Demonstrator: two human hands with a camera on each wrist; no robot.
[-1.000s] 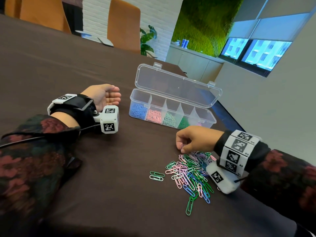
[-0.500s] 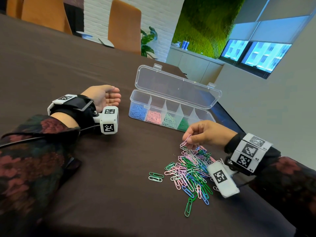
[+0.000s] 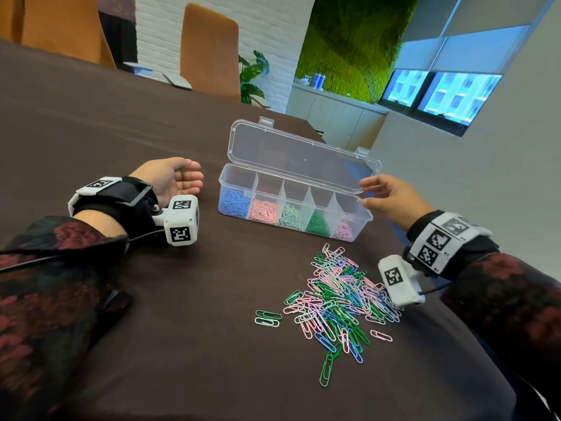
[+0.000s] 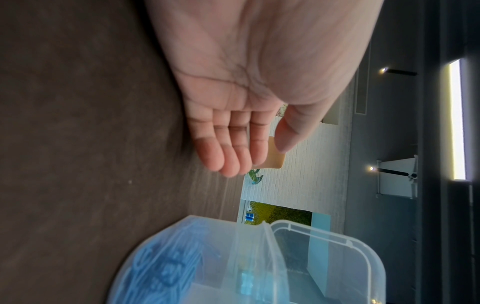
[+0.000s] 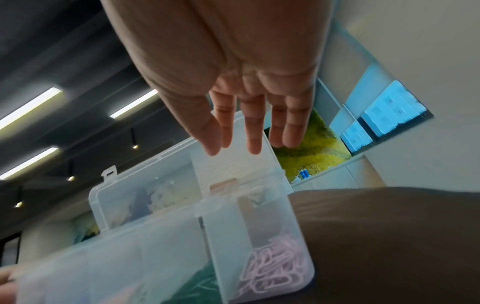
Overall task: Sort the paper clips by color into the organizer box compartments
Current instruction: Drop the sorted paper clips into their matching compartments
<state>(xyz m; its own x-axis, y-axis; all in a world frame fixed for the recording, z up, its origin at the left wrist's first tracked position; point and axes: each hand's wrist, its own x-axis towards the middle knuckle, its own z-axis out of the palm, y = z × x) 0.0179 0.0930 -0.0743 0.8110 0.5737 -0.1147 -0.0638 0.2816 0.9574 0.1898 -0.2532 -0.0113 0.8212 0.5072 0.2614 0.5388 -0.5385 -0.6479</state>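
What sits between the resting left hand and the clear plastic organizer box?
Nothing: in the head view only bare dark brown table separates the left hand from the clear plastic organizer box.

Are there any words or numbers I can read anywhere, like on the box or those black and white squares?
No readable words or numbers.
organizer box: clear plastic, no label.
left wrist cube: black-and-white square codes only, no letters.
right wrist band: square codes; tiny marks beside them are too small to read.
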